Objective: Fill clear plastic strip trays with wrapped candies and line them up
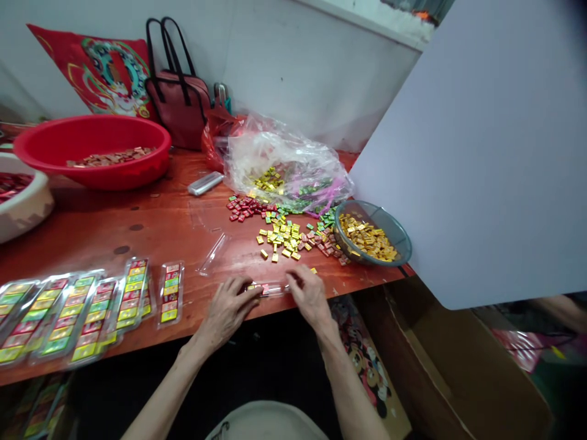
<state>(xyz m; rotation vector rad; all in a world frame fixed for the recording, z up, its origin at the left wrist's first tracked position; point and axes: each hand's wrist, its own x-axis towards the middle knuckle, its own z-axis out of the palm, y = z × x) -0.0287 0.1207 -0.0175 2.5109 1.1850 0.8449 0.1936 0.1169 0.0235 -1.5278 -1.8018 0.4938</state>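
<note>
A narrow see-through plastic tray [277, 289] lies near the table's front edge, with a few small foil-wrapped pieces at its left part. My left hand [229, 307] is closed around the tray's left end, thumb and forefinger by the pieces. At the other end is my right hand [309, 297], fingers bent together in a pinch; what lies between the fingertips is hidden. Just beyond are loose yellow pieces [285, 235], red pieces [243, 208] and brownish-red pieces [321, 240]. One single yellow piece [313, 271] sits beside my right hand.
Filled packs [171, 294] lie at the left, several overlapping. A grey see-through bowl [404, 238] of gold pieces stands right, against a pale panel [477, 159]. Behind are a plastic bag [284, 146] and a red basin [110, 178]. A cardboard box [458, 360] stands below right.
</note>
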